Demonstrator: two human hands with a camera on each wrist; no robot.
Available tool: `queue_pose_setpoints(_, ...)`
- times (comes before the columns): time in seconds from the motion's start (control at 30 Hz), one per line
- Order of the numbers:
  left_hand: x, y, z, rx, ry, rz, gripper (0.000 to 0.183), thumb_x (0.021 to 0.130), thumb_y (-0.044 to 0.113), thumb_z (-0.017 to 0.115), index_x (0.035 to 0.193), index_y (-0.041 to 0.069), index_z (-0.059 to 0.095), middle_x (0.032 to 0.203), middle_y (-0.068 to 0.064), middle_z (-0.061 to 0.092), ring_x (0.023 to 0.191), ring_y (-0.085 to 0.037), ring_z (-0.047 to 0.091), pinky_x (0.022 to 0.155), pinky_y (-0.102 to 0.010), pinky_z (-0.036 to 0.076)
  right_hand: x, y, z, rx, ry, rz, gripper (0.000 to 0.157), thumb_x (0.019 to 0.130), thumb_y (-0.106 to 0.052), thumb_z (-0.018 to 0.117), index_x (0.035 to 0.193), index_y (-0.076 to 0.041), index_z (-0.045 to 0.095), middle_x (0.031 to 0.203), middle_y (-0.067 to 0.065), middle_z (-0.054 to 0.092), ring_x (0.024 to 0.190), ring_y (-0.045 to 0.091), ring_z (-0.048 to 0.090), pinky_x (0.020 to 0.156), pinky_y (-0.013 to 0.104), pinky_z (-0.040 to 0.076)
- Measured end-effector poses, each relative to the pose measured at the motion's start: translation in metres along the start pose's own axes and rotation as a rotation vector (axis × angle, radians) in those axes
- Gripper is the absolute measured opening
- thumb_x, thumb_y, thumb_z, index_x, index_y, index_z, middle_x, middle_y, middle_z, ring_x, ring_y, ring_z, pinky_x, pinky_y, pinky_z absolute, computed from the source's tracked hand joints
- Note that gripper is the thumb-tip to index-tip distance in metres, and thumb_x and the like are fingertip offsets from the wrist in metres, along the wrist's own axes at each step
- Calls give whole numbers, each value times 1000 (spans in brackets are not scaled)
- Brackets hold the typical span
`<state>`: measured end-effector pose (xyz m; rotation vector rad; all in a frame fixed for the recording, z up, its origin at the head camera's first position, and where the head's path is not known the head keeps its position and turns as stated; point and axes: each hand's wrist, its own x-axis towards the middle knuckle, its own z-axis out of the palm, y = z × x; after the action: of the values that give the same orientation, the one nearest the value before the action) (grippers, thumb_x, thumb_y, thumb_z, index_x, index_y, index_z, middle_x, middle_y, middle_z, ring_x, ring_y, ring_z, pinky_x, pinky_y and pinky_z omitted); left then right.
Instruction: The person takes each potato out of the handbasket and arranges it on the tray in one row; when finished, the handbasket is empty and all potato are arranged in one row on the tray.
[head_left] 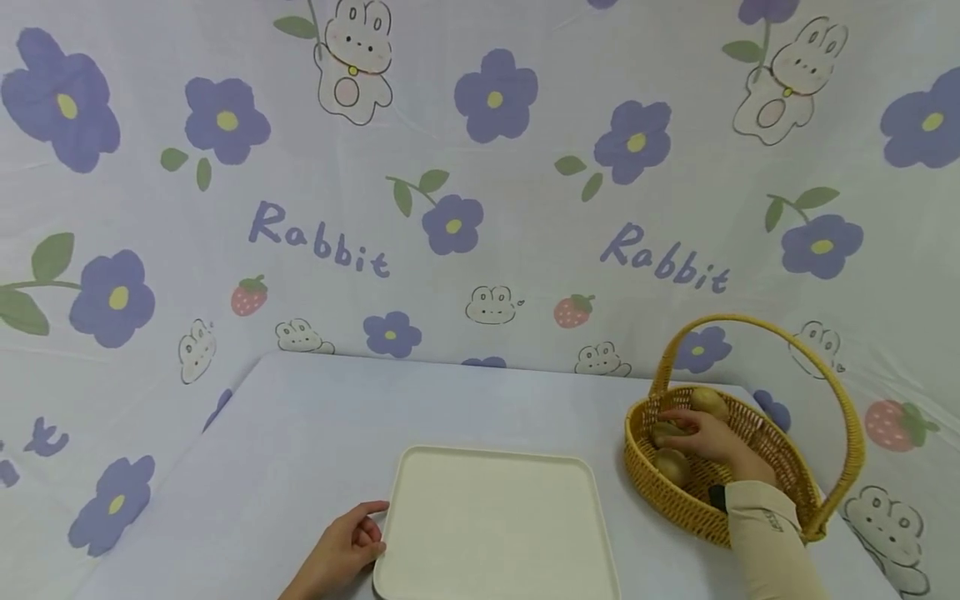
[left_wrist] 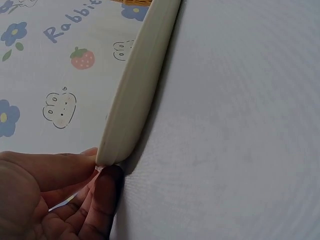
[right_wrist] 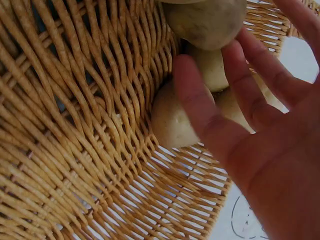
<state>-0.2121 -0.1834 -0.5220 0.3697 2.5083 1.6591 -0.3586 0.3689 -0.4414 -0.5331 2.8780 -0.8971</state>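
Tabletop (head_left: 315, 417) carries a wicker basket (head_left: 660, 493) with an arched handle (head_left: 847, 408) at the right and, near it toward the front, a rectangular cream tray (head_left: 491, 521). Left hand (head_left: 341, 550) pinches the tray's left edge between thumb and fingers; right hand (head_left: 711, 439) is inside the basket, fingers spread apart, fingertip contact there cannot be told. Potatoes (head_left: 672, 467), rounded and yellow-brown, lie grouped toward the basket's left end, close to the right hand's fingers.
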Motion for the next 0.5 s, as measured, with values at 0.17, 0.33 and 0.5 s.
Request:
queue_pose_setpoints(0.17, -1, 4, -2, -2, 1, -4, 51, 81, -1, 65, 128, -9, 45, 83, -5, 52, 64, -5, 49, 55, -18, 44, 0, -4, 2, -51, -74, -15, 54, 82, -23, 70, 127, 4, 53, 126, 36, 44, 114, 55, 40, 87, 62, 38)
queue_pose_setpoints(0.33, 1, 5, -2, 16, 2, -9, 51, 81, 0, 65, 128, -8, 46, 83, -4, 52, 64, -5, 49, 55, -18, 44, 0, -5, 2, -133, -78, 12, 41, 90, -20, 59, 124, 2, 54, 119, 34, 51, 101, 48, 52, 78, 56, 43)
queue_pose_setpoints(0.5, 2, 2, -1, 25, -5, -1, 51, 82, 0, 65, 128, -8, 46, 83, -4, 52, 63, -5, 49, 56, -18, 44, 0, -4, 4, -126, -69, 63, 39, 91, -20, 58, 123, 1, 53, 119, 31, 52, 104, 51, 49, 82, 58, 40)
